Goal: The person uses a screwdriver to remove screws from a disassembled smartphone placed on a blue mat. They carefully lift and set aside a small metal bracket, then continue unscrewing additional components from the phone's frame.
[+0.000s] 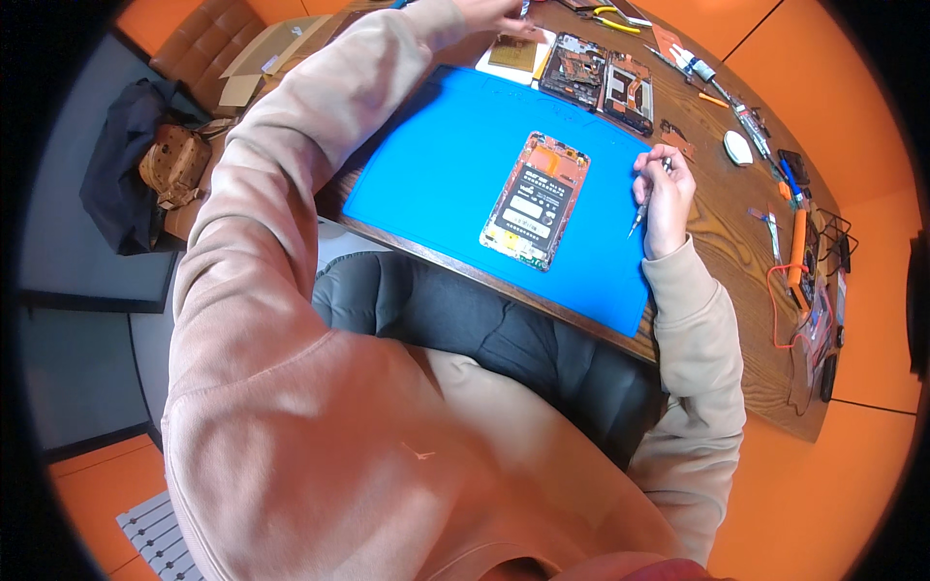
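An opened smartphone point(535, 201) lies on the blue work mat point(417, 160), its black battery and orange-coloured inner parts bare. My right hand point(666, 198) is at the mat's right edge, closed round a slim, pen-like pointed tool point(639, 215) whose tip points down toward the mat. Whether that tool is a screwdriver or a pick I cannot make out. My left hand point(492, 14) reaches to the far side of the table, with fingers apart, and is partly cut off by the upper edge. Beside it lies a white pad with a gold-brown plate point(514, 52).
Two opened device halves point(573, 70) lie behind the mat. Yellow-handled pliers point(612, 21), a syringe-like tube point(699, 68), a white oval thing point(737, 148) and an orange-handled tool point(798, 242) with a cord line the table's far and right sides. A brown bag point(174, 165) sits left.
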A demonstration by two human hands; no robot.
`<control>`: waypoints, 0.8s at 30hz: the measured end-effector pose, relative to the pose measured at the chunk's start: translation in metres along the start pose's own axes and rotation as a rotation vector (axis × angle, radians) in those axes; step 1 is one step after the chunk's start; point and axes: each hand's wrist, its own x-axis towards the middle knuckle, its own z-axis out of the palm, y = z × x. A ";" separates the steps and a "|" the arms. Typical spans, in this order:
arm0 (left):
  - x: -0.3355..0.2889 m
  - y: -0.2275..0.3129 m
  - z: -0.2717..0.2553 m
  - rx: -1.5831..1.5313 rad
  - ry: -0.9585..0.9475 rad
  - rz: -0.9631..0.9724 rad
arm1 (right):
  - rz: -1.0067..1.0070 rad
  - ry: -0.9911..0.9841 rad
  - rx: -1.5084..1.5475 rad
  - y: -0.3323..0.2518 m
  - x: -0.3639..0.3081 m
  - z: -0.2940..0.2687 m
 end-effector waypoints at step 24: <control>-0.163 -0.041 0.110 1.215 -0.299 0.705 | -0.110 0.039 -0.025 -0.018 -0.016 0.009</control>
